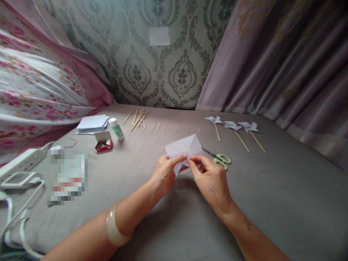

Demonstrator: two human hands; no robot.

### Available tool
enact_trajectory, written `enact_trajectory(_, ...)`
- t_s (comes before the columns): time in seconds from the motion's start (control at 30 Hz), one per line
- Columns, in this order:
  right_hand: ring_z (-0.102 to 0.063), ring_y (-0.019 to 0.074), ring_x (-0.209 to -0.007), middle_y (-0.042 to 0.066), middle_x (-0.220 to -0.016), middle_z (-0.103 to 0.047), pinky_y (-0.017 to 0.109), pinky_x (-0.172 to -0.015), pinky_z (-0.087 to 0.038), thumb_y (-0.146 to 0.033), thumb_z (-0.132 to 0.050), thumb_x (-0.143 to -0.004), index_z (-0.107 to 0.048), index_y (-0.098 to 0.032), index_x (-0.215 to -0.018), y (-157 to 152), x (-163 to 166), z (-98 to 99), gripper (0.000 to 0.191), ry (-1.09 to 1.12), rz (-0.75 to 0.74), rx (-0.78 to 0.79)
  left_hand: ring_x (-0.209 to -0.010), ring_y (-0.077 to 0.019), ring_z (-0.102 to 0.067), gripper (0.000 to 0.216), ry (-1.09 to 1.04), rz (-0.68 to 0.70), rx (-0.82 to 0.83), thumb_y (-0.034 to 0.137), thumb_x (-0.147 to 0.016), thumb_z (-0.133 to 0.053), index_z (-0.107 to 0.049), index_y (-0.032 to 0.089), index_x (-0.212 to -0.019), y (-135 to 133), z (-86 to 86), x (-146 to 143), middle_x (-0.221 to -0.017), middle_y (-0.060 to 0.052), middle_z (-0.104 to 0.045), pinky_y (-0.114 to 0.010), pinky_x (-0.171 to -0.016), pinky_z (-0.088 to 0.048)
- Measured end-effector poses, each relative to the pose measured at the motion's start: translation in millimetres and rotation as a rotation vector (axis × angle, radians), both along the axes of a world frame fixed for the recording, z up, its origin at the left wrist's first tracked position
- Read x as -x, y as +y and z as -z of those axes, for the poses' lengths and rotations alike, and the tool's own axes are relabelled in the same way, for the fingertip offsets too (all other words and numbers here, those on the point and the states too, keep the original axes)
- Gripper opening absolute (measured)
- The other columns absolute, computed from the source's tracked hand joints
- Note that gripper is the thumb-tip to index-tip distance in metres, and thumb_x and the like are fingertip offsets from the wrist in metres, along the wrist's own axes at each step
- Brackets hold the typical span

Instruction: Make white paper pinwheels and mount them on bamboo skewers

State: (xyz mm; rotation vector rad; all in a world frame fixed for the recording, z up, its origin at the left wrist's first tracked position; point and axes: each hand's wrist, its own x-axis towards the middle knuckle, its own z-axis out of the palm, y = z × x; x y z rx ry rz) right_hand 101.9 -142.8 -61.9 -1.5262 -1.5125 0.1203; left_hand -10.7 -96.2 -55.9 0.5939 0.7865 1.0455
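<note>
A white square of paper (pixel 185 145) with crease lines is held up between both hands over the grey cloth. My left hand (pixel 166 172) grips its lower left side, the thumb lying on top near the middle. With thumb and fingers pinched, my right hand (pixel 210 174) holds the paper close to that thumb, where a small flap is bent up. Just behind the right hand lie scissors (pixel 223 159) with light green handles, their blades partly hidden by the paper. Fingertips beneath the sheet are mostly out of sight.
Three paper pinwheels (pixel 232 125) on sticks lie at the back right. Loose wooden sticks (pixel 140 119), a white-and-green bottle (pixel 116 129), an open red box (pixel 104 144) of small pieces and a paper stack (pixel 92 124) stand back left. A power strip (pixel 24 161) with cables lies at left.
</note>
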Motion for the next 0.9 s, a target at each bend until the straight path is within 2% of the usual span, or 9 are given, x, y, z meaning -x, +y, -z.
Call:
enact_trajectory(0.23,-0.057,0.0119,-0.052,0.004,-0.075,-0.072,0.026,-0.057,-0.046,-0.030,-0.061,-0.085,-0.070,-0.019,-0.082,-3,-5,-10.4,0.015,0.014,-0.010,-0.033,-0.064,-0.0154,-0.063,0.015,0.068,-0.020,0.014,0.014,-0.058,-0.075,-0.069,0.013,-0.072,6,3.4,3,-0.071,-0.004,-0.070,-0.029,-0.067,-0.052)
enact_trajectory(0.33,-0.056,0.0122,-0.049,0.005,-0.070,-0.071,0.026,-0.052,-0.046,-0.040,-0.061,-0.084,-0.071,-0.017,-0.083,1,-26,-19.3,0.025,0.189,0.074,-0.034,-0.065,-0.0148,-0.062,0.014,0.078,0.004,0.038,0.012,-0.059,-0.075,-0.069,0.015,-0.072,11,1.8,8,-0.076,-0.006,-0.070,-0.027,-0.066,-0.050)
enact_trajectory(0.43,-0.060,0.0142,-0.053,0.006,-0.071,-0.072,0.026,-0.049,-0.047,-0.047,-0.067,-0.078,-0.071,-0.016,-0.081,8,-52,-23.8,0.032,0.413,0.091,0.001,-0.066,-0.0147,-0.062,0.017,0.088,0.001,0.054,0.011,-0.059,-0.077,-0.068,0.016,-0.072,16,-2.7,13,-0.080,-0.006,-0.070,-0.026,-0.065,-0.048)
enact_trajectory(0.53,-0.066,0.0166,-0.066,0.007,-0.079,-0.074,0.028,-0.058,-0.052,-0.048,-0.071,-0.072,-0.072,-0.017,-0.081,14,-66,-24.5,0.033,0.518,0.012,0.060,-0.061,-0.0135,-0.060,0.016,0.113,0.008,0.055,0.010,-0.056,-0.078,-0.069,0.014,-0.069,17,-7.1,15,-0.074,-0.005,-0.069,-0.025,-0.061,-0.045)
enact_trajectory(0.63,-0.068,0.0185,-0.079,0.008,-0.087,-0.075,0.029,-0.069,-0.053,-0.050,-0.073,-0.070,-0.073,-0.018,-0.086,14,-61,-24.3,0.035,0.550,-0.135,0.190,-0.060,-0.0151,-0.062,0.020,0.158,0.069,0.014,0.011,-0.053,-0.078,-0.071,0.012,-0.071,15,-8.4,14,-0.071,-0.006,-0.071,-0.027,-0.063,-0.046)
enact_trajectory(0.8,-0.068,0.0190,-0.073,0.006,-0.084,-0.075,0.030,-0.067,-0.054,-0.049,-0.079,-0.063,-0.072,-0.017,-0.089,11,-38,-18.7,0.042,0.734,-0.353,0.423,-0.064,-0.0190,-0.066,0.024,0.209,0.170,-0.037,0.014,-0.051,-0.079,-0.074,0.010,-0.074,9,-4.4,11,-0.070,-0.008,-0.073,-0.030,-0.070,-0.048)
enact_trajectory(0.9,-0.068,0.0179,-0.068,0.004,-0.083,-0.075,0.029,-0.066,-0.053,-0.046,-0.081,-0.060,-0.072,-0.019,-0.086,11,-30,-11.7,0.038,0.862,-0.388,0.481,-0.061,-0.0184,-0.065,0.020,0.224,0.218,-0.045,0.015,-0.052,-0.079,-0.074,0.011,-0.070,7,-1.7,11,-0.068,-0.009,-0.072,-0.029,-0.067,-0.047)
